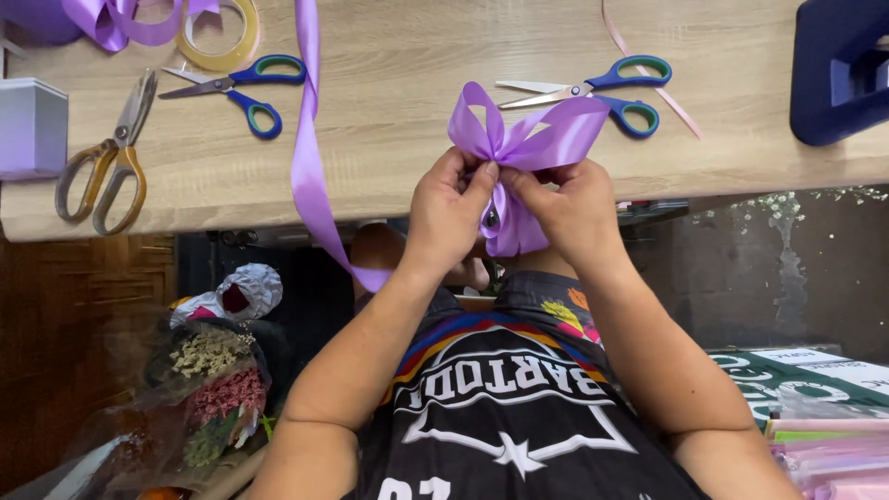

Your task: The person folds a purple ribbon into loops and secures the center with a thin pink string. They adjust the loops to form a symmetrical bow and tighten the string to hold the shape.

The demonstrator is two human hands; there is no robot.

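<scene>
A lilac ribbon bow (519, 139) sits over the pale wood-grain surface (398, 139), blue-handled scissors (602, 93) at one o'clock, gold-handled scissors (106, 157) at nine.

Grey box (32, 128) (square) left; green-white signs (806, 370) lower right.

A shiny purple ribbon bow (519, 139) stands at the bench's near edge. Loops fan toward twelve o'clock; tails hang toward six.

Light wood bench (407, 139) has three scissors on it: gold-handled pair (106, 162), two blue-handled pairs (236, 88) (602, 91), plus a tape roll (222, 37), purple ribbon strip (307, 139), grey box (32, 125).
</scene>
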